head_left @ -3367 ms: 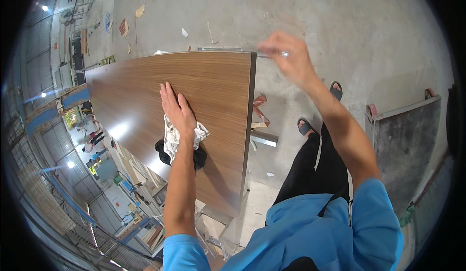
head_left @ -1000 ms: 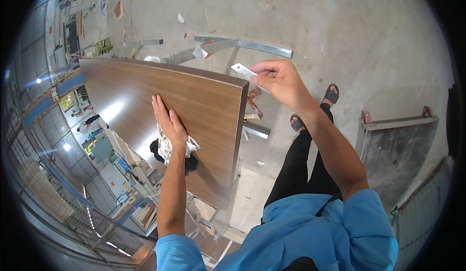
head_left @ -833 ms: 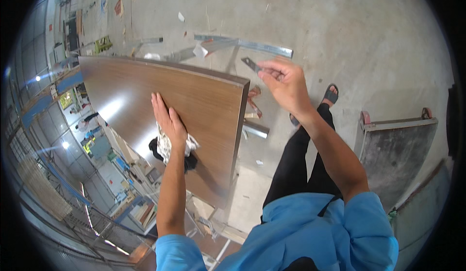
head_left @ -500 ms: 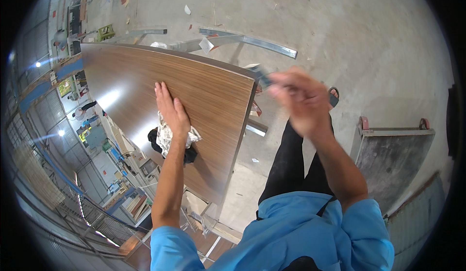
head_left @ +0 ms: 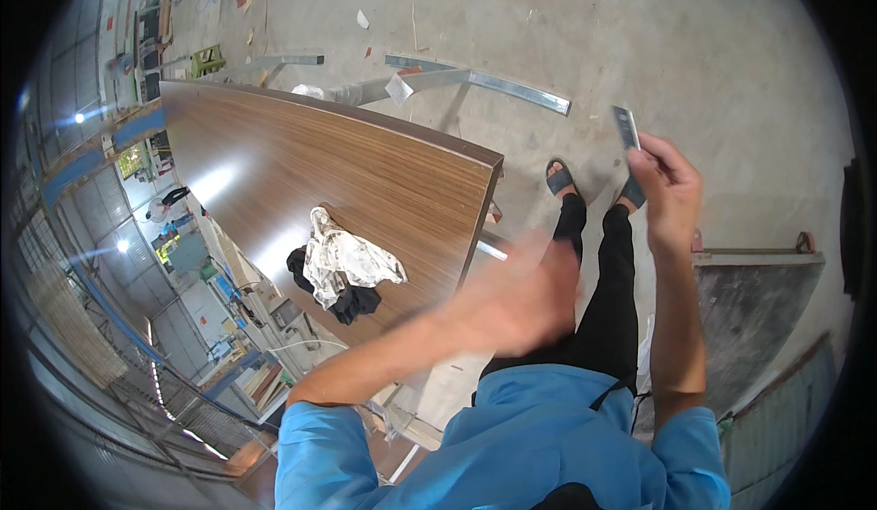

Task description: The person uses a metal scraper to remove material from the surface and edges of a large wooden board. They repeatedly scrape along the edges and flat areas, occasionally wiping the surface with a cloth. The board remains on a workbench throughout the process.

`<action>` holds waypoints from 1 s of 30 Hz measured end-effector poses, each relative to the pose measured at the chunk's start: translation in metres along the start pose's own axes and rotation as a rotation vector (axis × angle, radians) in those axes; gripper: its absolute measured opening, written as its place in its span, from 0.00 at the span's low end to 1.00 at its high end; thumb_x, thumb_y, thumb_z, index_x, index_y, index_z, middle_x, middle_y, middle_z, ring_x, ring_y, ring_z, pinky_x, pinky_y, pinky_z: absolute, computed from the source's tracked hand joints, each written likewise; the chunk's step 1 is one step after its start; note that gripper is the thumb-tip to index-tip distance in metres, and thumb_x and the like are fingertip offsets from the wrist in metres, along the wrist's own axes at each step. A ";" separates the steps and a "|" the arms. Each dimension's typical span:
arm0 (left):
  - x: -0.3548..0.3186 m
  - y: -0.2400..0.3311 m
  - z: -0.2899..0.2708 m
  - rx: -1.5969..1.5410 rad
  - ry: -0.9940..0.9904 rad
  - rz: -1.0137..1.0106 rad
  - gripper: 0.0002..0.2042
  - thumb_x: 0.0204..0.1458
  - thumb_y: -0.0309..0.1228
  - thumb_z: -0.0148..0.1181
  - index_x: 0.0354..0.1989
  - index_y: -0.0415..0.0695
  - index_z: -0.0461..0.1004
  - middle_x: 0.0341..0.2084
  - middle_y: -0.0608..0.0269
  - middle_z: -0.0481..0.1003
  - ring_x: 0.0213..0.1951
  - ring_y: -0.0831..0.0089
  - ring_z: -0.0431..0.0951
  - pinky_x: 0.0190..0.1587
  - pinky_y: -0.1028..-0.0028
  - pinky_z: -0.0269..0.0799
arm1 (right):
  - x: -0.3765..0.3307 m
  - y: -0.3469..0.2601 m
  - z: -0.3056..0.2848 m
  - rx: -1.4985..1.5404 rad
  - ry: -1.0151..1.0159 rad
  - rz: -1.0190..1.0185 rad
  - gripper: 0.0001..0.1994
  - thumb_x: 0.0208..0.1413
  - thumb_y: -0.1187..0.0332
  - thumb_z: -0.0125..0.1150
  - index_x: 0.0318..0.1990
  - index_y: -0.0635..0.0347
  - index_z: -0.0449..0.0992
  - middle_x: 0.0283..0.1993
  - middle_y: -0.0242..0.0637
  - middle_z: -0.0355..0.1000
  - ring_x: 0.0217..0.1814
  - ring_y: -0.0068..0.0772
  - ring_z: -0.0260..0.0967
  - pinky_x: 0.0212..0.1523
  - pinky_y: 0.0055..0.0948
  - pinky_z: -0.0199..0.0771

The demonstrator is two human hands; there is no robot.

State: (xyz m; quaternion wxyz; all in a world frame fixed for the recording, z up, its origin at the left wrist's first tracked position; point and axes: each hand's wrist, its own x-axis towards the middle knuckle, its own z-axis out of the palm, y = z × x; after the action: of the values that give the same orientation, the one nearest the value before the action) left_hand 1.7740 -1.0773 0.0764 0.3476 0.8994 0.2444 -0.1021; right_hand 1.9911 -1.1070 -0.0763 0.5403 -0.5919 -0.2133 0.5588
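From the head camera, the right hand point(head_left: 669, 185) is raised over the concrete floor point(head_left: 731, 44), thumb and fingers pinched on a thin flat grey strip point(head_left: 626, 128) that sticks up above the fingertips, well clear of the panel's end. The left hand point(head_left: 521, 298) is a blur just off the near corner of the glossy brown wood-grain panel point(head_left: 365, 167), and how its fingers are set cannot be told. On that panel sits a crumpled white rag point(head_left: 345, 259) atop a black cloth point(head_left: 352, 302), apart from both hands, with metal rails point(head_left: 475, 79) lying on the floor beyond.
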 end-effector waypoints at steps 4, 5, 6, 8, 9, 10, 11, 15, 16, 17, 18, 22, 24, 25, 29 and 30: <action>-0.021 -0.057 0.019 0.265 0.415 -0.373 0.31 0.54 0.37 0.69 0.66 0.37 0.73 0.72 0.42 0.65 0.77 0.44 0.58 0.77 0.37 0.47 | -0.001 0.003 0.045 -0.073 -0.070 -0.198 0.14 0.64 0.80 0.68 0.56 0.67 0.84 0.40 0.30 0.78 0.38 0.17 0.74 0.41 0.21 0.74; -0.029 -0.069 0.035 0.310 0.362 -0.446 0.35 0.54 0.37 0.69 0.71 0.38 0.70 0.76 0.42 0.61 0.80 0.45 0.53 0.79 0.37 0.43 | -0.001 0.006 0.052 -0.141 -0.057 -0.273 0.14 0.62 0.80 0.67 0.55 0.66 0.84 0.40 0.31 0.78 0.38 0.19 0.74 0.40 0.22 0.74; -0.041 -0.070 0.050 0.345 0.317 -0.345 0.37 0.54 0.37 0.69 0.73 0.39 0.68 0.77 0.41 0.59 0.81 0.44 0.50 0.79 0.37 0.42 | -0.002 0.008 0.059 -0.194 -0.059 -0.325 0.14 0.61 0.81 0.67 0.54 0.64 0.84 0.40 0.33 0.78 0.38 0.21 0.75 0.39 0.22 0.74; -0.068 -0.059 0.075 0.438 0.102 -0.174 0.40 0.54 0.38 0.70 0.76 0.41 0.64 0.79 0.41 0.55 0.82 0.44 0.45 0.80 0.37 0.39 | -0.006 0.013 0.073 -0.261 -0.081 -0.423 0.15 0.59 0.82 0.68 0.52 0.62 0.85 0.40 0.35 0.79 0.37 0.25 0.75 0.38 0.24 0.75; -0.082 -0.053 0.083 0.424 0.121 -0.109 0.39 0.56 0.37 0.69 0.77 0.40 0.63 0.80 0.41 0.55 0.82 0.42 0.45 0.80 0.37 0.38 | -0.011 0.015 0.081 -0.273 -0.107 -0.461 0.15 0.57 0.83 0.68 0.51 0.61 0.85 0.40 0.36 0.79 0.36 0.28 0.76 0.37 0.25 0.75; -0.098 -0.048 0.087 0.397 0.107 -0.061 0.39 0.57 0.36 0.67 0.77 0.39 0.62 0.80 0.41 0.54 0.82 0.40 0.44 0.80 0.36 0.36 | -0.014 0.015 0.089 -0.293 -0.139 -0.478 0.16 0.56 0.84 0.69 0.50 0.60 0.85 0.40 0.38 0.79 0.36 0.31 0.76 0.37 0.27 0.75; -0.112 -0.047 0.091 0.376 0.071 -0.035 0.38 0.58 0.34 0.66 0.78 0.38 0.62 0.80 0.41 0.54 0.82 0.38 0.44 0.80 0.35 0.35 | -0.015 0.015 0.099 -0.282 -0.117 -0.592 0.16 0.54 0.84 0.70 0.50 0.60 0.85 0.40 0.37 0.79 0.36 0.33 0.76 0.36 0.27 0.75; -0.148 -0.063 0.111 0.220 0.412 -0.343 0.42 0.58 0.44 0.66 0.78 0.36 0.60 0.80 0.35 0.53 0.82 0.38 0.47 0.80 0.37 0.36 | -0.027 0.021 0.118 -0.370 -0.054 -0.857 0.18 0.48 0.84 0.74 0.49 0.60 0.85 0.40 0.35 0.79 0.36 0.36 0.76 0.35 0.31 0.75; -0.152 -0.065 0.116 0.229 0.404 -0.359 0.42 0.59 0.44 0.65 0.78 0.36 0.60 0.80 0.36 0.53 0.82 0.38 0.47 0.80 0.37 0.35 | -0.030 0.023 0.119 -0.412 -0.039 -0.918 0.19 0.47 0.84 0.75 0.49 0.60 0.85 0.40 0.34 0.79 0.36 0.36 0.76 0.35 0.32 0.75; -0.153 -0.067 0.120 0.250 0.419 -0.349 0.41 0.59 0.45 0.64 0.78 0.35 0.60 0.80 0.36 0.53 0.82 0.38 0.47 0.80 0.38 0.35 | -0.032 0.023 0.118 -0.470 -0.046 -0.923 0.20 0.46 0.84 0.75 0.49 0.60 0.85 0.40 0.34 0.79 0.37 0.36 0.76 0.35 0.32 0.75; -0.154 -0.067 0.123 0.258 0.427 -0.351 0.41 0.60 0.46 0.63 0.78 0.35 0.60 0.80 0.36 0.53 0.82 0.38 0.47 0.80 0.38 0.35 | -0.034 0.022 0.115 -0.520 -0.045 -0.938 0.20 0.45 0.84 0.74 0.49 0.60 0.85 0.40 0.34 0.79 0.37 0.35 0.76 0.35 0.32 0.75; -0.148 -0.066 0.113 0.204 0.462 -0.373 0.37 0.63 0.46 0.60 0.78 0.39 0.62 0.80 0.40 0.55 0.82 0.41 0.50 0.80 0.39 0.36 | -0.041 -0.002 0.103 -0.527 -0.264 -0.901 0.21 0.43 0.84 0.73 0.49 0.60 0.85 0.40 0.33 0.79 0.37 0.35 0.75 0.35 0.33 0.75; -0.139 -0.072 0.099 0.139 0.526 -0.394 0.35 0.64 0.46 0.58 0.78 0.43 0.64 0.80 0.46 0.57 0.82 0.44 0.50 0.81 0.42 0.37 | -0.042 -0.012 0.104 -0.539 -0.213 -0.917 0.21 0.43 0.85 0.72 0.48 0.59 0.85 0.39 0.33 0.78 0.36 0.36 0.74 0.35 0.34 0.74; -0.132 -0.087 0.089 0.172 0.579 -0.460 0.34 0.66 0.44 0.56 0.78 0.44 0.63 0.80 0.46 0.57 0.82 0.44 0.50 0.81 0.43 0.37 | -0.037 -0.015 0.105 -0.601 -0.196 -0.931 0.21 0.44 0.85 0.71 0.48 0.59 0.85 0.39 0.33 0.78 0.36 0.37 0.74 0.35 0.34 0.74; -0.106 -0.177 0.028 0.212 0.856 -0.681 0.30 0.71 0.42 0.51 0.79 0.43 0.61 0.80 0.46 0.55 0.82 0.43 0.47 0.81 0.43 0.37 | -0.030 -0.016 0.113 -0.755 -0.202 -1.010 0.19 0.45 0.84 0.69 0.46 0.59 0.84 0.37 0.35 0.77 0.35 0.38 0.73 0.34 0.35 0.74; -0.102 -0.191 0.016 0.208 0.920 -0.702 0.30 0.72 0.42 0.50 0.79 0.43 0.61 0.81 0.46 0.55 0.82 0.43 0.46 0.81 0.43 0.37 | -0.033 -0.015 0.114 -0.798 -0.208 -1.031 0.19 0.45 0.84 0.69 0.46 0.59 0.84 0.37 0.35 0.77 0.34 0.38 0.73 0.34 0.36 0.74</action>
State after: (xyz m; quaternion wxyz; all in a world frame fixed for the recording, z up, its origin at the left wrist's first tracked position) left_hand 1.5887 -1.0038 -0.0090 0.0614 0.7460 0.6420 0.1661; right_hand 1.8850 -1.0843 -0.0255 0.4543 -0.5115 -0.7114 0.1607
